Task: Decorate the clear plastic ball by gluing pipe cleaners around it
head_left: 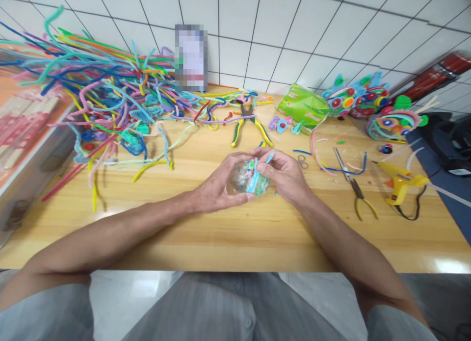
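Note:
Just above the middle of the wooden table, my left hand (221, 184) is wrapped round a clear rounded container (239, 180) with coloured bits on its right part. A light-blue pipe cleaner (253, 183) runs across the container, and its end sticks up past my fingers. My right hand (281, 171) pinches this pipe cleaner between thumb and forefinger, against the container's right side. Yellow-and-black pliers (251, 125) lie beyond my hands. Small scissors (302, 161) rest just right of my right hand.
Tangled pipe cleaners (110, 91) heap up at the back left. Decorated containers (392, 125), a green packet (303, 105) and a red flask (437, 73) stand at the back right. A yellow glue gun (401, 184) and smaller pliers (362, 201) lie right. A phone-like object (191, 59) leans on the tiled wall.

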`<action>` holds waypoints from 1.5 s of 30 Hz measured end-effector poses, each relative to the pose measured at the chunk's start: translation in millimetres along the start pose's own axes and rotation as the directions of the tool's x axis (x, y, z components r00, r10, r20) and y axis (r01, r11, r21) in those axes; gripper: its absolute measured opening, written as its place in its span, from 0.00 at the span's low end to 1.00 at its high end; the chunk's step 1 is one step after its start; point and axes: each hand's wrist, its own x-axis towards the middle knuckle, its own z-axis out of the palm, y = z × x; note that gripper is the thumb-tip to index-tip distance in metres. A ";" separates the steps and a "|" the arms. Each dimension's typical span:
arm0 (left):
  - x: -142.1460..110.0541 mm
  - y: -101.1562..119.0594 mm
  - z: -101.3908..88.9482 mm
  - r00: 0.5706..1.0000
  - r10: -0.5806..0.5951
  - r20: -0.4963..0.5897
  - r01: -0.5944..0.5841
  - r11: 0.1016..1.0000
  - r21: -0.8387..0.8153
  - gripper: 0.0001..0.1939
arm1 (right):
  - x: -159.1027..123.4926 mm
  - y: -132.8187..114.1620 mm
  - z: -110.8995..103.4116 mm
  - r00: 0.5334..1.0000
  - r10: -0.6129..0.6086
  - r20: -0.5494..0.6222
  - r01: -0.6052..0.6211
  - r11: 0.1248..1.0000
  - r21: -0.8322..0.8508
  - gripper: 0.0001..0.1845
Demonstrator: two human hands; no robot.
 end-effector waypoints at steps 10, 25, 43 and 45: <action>-1.5 1.0 0.3 0.998 -0.062 -0.011 0.062 0.998 -0.027 0.44 | -1.1 3.2 3.1 0.999 0.011 0.044 -0.012 1.000 0.013 0.22; 0.2 6.5 -2.4 0.996 -0.085 -0.010 0.085 0.996 0.004 0.37 | -1.2 5.2 5.6 1.000 -0.017 0.009 0.017 1.000 0.010 0.22; -1.4 14.4 -2.1 0.954 -0.296 -0.044 0.297 0.955 0.017 0.36 | -8.1 8.9 13.0 0.997 -0.074 -0.010 0.073 0.995 -0.068 0.27; -2.3 13.0 -1.6 0.968 -0.237 -0.078 0.240 0.970 0.026 0.36 | -9.1 8.5 13.8 0.996 -0.089 -0.020 0.088 0.993 -0.074 0.28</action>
